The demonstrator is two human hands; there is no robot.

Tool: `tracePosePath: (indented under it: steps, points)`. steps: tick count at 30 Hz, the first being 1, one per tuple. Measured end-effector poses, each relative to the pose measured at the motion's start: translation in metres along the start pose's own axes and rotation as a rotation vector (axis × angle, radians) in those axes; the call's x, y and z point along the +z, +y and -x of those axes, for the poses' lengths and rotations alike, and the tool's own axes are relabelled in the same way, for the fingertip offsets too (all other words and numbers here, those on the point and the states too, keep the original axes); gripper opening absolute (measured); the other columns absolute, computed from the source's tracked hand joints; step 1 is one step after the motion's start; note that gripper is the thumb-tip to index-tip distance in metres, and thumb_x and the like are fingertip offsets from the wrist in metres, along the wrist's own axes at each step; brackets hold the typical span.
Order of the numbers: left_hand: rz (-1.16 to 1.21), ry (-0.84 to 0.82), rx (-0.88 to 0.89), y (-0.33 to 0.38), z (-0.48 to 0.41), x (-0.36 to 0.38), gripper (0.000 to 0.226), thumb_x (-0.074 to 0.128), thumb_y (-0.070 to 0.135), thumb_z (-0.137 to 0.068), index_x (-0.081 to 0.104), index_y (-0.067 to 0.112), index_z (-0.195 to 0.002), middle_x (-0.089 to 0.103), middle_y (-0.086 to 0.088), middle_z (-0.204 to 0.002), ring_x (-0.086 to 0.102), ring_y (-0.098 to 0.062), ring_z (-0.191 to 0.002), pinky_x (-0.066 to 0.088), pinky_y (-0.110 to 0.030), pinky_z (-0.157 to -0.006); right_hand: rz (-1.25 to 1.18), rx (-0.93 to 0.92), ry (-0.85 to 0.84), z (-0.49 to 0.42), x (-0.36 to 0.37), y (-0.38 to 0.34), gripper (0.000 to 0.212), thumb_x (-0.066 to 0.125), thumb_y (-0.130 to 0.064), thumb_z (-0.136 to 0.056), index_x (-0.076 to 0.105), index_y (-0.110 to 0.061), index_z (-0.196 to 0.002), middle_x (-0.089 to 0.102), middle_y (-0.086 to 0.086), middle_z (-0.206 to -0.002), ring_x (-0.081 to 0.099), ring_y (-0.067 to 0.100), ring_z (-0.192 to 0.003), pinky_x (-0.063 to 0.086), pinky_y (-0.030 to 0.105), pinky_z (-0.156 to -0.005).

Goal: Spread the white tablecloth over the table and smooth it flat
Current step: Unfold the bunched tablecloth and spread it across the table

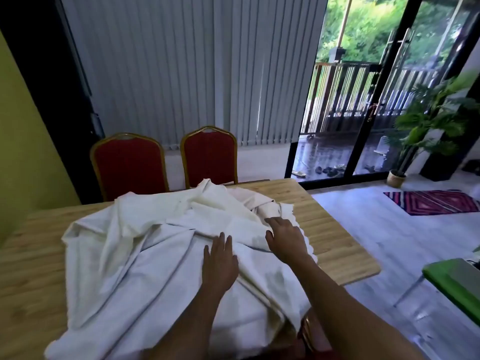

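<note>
The white tablecloth [135,245] lies bunched and creased in a heap over the middle of the light wooden table [335,237], with part of it hanging over the near edge. My left hand [219,263] rests flat on a fold near the heap's middle, fingers apart. Just to its right, my right hand [284,237] lies palm down on the cloth close to its scalloped right edge, the fingertips tucked at a rolled fold. Bare wood shows to the left, right and far side of the cloth.
Two red chairs with gold frames [130,165] [209,157] stand at the table's far side, before grey vertical blinds. A red chair back [311,336] is at the near edge. A potted plant [426,131], a patterned rug [431,202] and a green bench [457,284] are to the right.
</note>
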State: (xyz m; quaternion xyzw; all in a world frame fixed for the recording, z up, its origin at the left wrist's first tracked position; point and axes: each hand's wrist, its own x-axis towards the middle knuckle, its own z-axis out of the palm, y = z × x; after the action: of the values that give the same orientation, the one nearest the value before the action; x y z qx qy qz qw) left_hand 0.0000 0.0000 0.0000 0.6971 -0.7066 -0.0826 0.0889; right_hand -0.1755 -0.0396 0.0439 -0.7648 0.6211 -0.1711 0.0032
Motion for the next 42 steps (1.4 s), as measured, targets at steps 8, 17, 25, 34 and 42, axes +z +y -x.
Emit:
tracePosePath:
  steps: [8,17,25,34,42]
  points:
    - [0.026,-0.083,-0.21,0.022,0.003,0.076,0.057,0.038,0.027,-0.08,0.056,0.002,-0.128,0.053,-0.018,-0.138,0.056,-0.032,-0.122,0.047,-0.053,-0.094,-0.025,-0.037,-0.115,-0.002,0.055,0.065,0.043,0.054,-0.021,-0.09,0.053,-0.015,-0.133,0.052,0.005,-0.14,0.05,0.027,-0.124,0.042,0.042,-0.09]
    - [0.029,-0.209,-0.393,0.05,0.023,0.126,0.08,-0.008,0.048,-0.082,0.012,0.012,-0.151,0.006,-0.008,-0.161,0.005,-0.028,-0.148,0.008,-0.055,-0.115,0.068,-0.032,-0.305,-0.016,0.111,0.106,0.084,0.064,-0.056,-0.078,0.022,-0.039,-0.148,0.021,0.008,-0.156,0.028,0.04,-0.135,0.032,0.053,-0.103]
    - [0.055,-0.202,-0.407,0.051,0.023,0.124,0.062,0.022,0.041,-0.1,-0.001,0.016,-0.151,-0.008,-0.002,-0.161,-0.007,-0.023,-0.148,0.003,-0.052,-0.117,-0.168,0.074,-0.209,-0.058,0.104,0.119,0.044,0.059,-0.033,-0.086,0.053,-0.022,-0.129,0.061,0.01,-0.113,0.056,0.035,-0.104,0.037,0.041,-0.081]
    - [0.045,-0.193,-0.417,0.051,0.025,0.126,0.063,0.015,0.044,-0.1,-0.005,0.012,-0.151,-0.01,0.0,-0.161,-0.01,-0.021,-0.148,0.002,-0.049,-0.118,-0.561,0.399,0.151,-0.132,0.027,0.158,0.03,0.055,-0.034,-0.085,0.069,-0.026,-0.11,0.07,0.005,-0.106,0.063,0.03,-0.098,0.041,0.03,-0.073]
    - [0.108,-0.06,-0.49,0.045,0.013,0.123,0.074,-0.002,0.049,-0.09,0.009,0.008,-0.151,0.008,-0.005,-0.161,0.004,-0.023,-0.149,0.007,-0.05,-0.118,-0.072,0.462,0.047,-0.136,0.027,0.155,0.052,0.055,-0.014,-0.082,0.047,-0.016,-0.133,0.043,0.016,-0.141,0.036,0.037,-0.13,0.029,0.049,-0.103]
